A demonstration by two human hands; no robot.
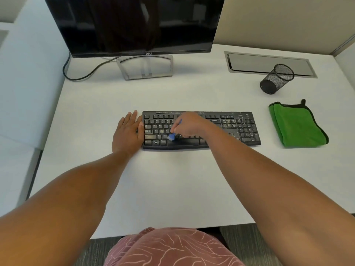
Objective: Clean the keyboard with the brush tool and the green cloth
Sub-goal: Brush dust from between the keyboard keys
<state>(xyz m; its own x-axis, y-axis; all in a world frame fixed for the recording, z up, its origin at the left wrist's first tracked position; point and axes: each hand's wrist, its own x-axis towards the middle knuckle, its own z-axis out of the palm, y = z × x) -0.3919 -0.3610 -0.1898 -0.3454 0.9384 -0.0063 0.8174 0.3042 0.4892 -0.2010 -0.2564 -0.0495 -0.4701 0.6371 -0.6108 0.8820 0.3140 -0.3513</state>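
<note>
A black keyboard (pixel 240 129) lies across the middle of the white desk, with pale crumbs scattered over its right keys and number pad. My right hand (pixel 187 124) is shut on a small blue brush tool (pixel 171 137), whose bristle end touches the lower-left letter keys just above the space bar. My left hand (pixel 127 131) lies flat on the desk with fingers extended, pressed against the keyboard's left edge. The folded green cloth (pixel 296 124) lies on the desk to the right of the keyboard, apart from both hands.
A dark monitor (pixel 134 25) on a silver stand (pixel 145 67) sits behind the keyboard, its cable (pixel 80 76) looping at the left. A black mesh pen cup (pixel 276 78) stands tilted by a cable tray (pixel 269 63) at back right. White partition walls border the desk.
</note>
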